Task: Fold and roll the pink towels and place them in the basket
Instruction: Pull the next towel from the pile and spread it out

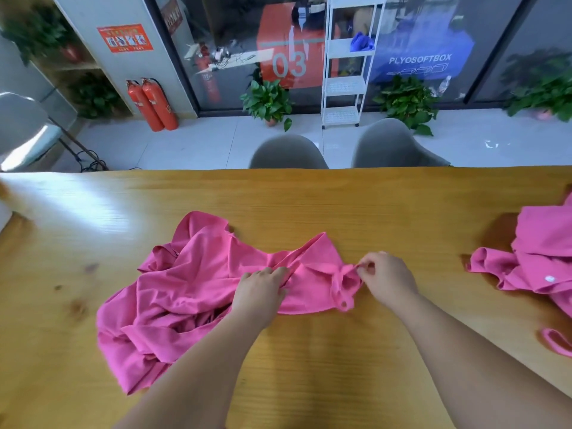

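A crumpled pink towel [192, 283] lies spread across the middle of the wooden table [309, 199]. My left hand [263, 289] rests on its middle, fingers pressed into a fold of the cloth. My right hand [387, 280] pinches a bunched corner at the towel's right end. A second pink towel [538, 255] lies in a heap at the table's right edge, partly cut off by the frame. No basket is in view.
Two grey chairs [288, 153] stand behind the table's far edge. Beyond them are potted plants [269, 100], a white shelf cart [343, 72] and two red fire extinguishers [154, 103] against a glass wall. Bare tabletop lies left and in front of the towel.
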A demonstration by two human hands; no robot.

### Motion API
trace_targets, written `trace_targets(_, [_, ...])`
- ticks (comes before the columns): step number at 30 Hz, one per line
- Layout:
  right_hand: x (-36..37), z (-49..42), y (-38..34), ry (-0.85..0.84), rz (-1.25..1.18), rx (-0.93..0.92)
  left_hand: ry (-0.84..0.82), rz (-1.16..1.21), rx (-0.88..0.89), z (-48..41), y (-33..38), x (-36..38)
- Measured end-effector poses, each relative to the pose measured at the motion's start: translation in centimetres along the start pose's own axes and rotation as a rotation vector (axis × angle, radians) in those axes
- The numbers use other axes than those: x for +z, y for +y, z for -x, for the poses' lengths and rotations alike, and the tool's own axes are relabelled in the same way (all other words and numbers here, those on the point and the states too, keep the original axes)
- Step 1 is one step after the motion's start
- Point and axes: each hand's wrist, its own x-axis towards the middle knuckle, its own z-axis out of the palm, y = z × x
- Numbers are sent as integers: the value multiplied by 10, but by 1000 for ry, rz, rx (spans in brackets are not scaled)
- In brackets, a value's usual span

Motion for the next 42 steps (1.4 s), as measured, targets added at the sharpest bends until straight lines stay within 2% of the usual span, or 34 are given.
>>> trace_targets(2, [-17,-12,5,100,-150,110,22,20,-55,-5,-2,0])
trace_targets(4, [-34,-26,14,136,-192,166,68,55,-100,-8,-2,-1])
trace_targets(7, [-48,-41,22,91,-170,193,129,111,-124,-10,2,-1])
trace_targets(11, [-43,-42,27,10,-186,224,104,134,-115,-7,11,6])
trace_targets(16, [-27,-22,24,41,-223,244,178,259,-118,-2,9,17])
trace_targets(19, [-24,-16,14,75,-260,195,301,317,-111,-3,11,8])
trace_targets(22, [-26,-9,0,66,-365,129,468,242,57,3,25,0])
trace_targets(24, [-26,-5,-9,34,-424,91,495,204,219,12,39,9])
trace_targets(27, [-16,3,-16,-40,-414,54,376,229,391,30,59,35])
trace_targets(30, [-4,19,-19,-97,-296,21,194,204,472,50,68,62])
trace_targets(32, [2,32,-25,-129,-289,16,174,157,501,59,75,69])
trace_targets(34, [9,38,-29,-113,-326,16,247,99,440,65,80,62])
trace_targets(36, [17,41,-30,-71,-318,29,320,-1,245,65,76,55])
trace_targets(39, [18,43,-26,-38,-249,46,239,-134,-6,63,48,49])
trace_targets(42, [4,39,-13,33,-180,45,232,-202,56,66,25,44])
